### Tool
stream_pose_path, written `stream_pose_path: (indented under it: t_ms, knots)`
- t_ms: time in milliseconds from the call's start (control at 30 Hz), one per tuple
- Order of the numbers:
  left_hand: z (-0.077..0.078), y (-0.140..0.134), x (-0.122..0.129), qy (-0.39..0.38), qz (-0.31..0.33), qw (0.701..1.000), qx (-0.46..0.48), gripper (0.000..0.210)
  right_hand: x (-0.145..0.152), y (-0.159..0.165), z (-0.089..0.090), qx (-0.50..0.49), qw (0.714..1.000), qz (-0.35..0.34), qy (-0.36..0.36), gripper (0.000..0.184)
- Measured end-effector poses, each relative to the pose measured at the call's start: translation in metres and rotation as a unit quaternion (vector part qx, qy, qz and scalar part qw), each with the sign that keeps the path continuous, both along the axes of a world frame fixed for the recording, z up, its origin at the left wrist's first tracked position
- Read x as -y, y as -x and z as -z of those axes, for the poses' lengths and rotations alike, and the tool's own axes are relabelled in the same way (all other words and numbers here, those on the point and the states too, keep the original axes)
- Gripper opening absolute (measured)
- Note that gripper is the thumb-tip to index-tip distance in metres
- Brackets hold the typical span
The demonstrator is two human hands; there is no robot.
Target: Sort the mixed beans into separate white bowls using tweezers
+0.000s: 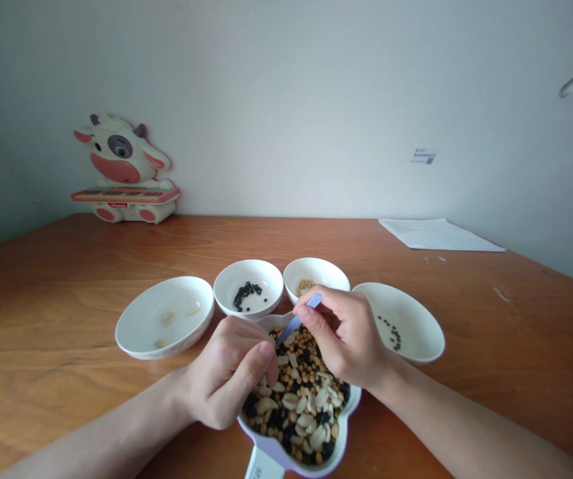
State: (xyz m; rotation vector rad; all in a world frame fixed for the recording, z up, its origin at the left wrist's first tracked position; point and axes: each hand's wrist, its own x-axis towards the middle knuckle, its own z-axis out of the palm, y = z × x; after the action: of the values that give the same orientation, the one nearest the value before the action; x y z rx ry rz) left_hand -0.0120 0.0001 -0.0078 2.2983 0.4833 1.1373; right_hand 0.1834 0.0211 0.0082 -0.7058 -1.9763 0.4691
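My right hand [343,332] pinches what looks like light purple tweezers [296,326], slanting down to the left with the tip near my left fingers. My left hand [233,372] is closed, thumb against curled fingers, over the left side of a light purple and white lobed dish [353,399]. Whatever those fingers may hold is hidden. Inside the dish lies a mix of peeled peanut halves [306,419], yellow soybeans [311,362] and black beans [276,418]. A labelled handle [263,464] juts from the dish toward me.
Four white bowls curve behind the dish: one with a few peanut pieces [168,318], one with black beans [246,293], one with soybeans [305,286], one with small dark green beans [394,336]. A cow toy keyboard [125,173] and papers [438,234] sit near the wall.
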Motion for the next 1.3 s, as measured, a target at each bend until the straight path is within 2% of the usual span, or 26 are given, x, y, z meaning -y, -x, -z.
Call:
stream_pose_path:
  t_ms: [267,567,733,1100,1300]
  knots:
    - [-0.0029,-0.0014,0.0013,-0.013,0.010,1.000,0.002,0.050,-0.0023,0.0012,0.0007,0.074,0.996,-0.038,0.023,0.015]
    - [-0.0015,-0.0022,0.0002,-0.024,-0.002,1.000,0.001,0.050,-0.0026,0.0023,0.0016,0.052,0.998,-0.038,0.006,0.016]
    - [-0.0012,-0.0021,-0.0002,-0.036,-0.003,0.999,0.001,0.048,-0.0022,0.0010,0.0015,0.066,0.997,-0.032,0.021,0.016]
    - [-0.0016,-0.0024,-0.0001,-0.023,-0.003,1.000,-0.014,0.049,-0.0012,0.0009,0.0005,0.070,0.997,-0.033,0.017,0.016]
    - [-0.0048,-0.0039,0.0010,-0.048,-0.003,0.997,-0.062,0.049,-0.0006,-0.0003,0.0014,0.063,0.997,-0.034,0.010,0.015]
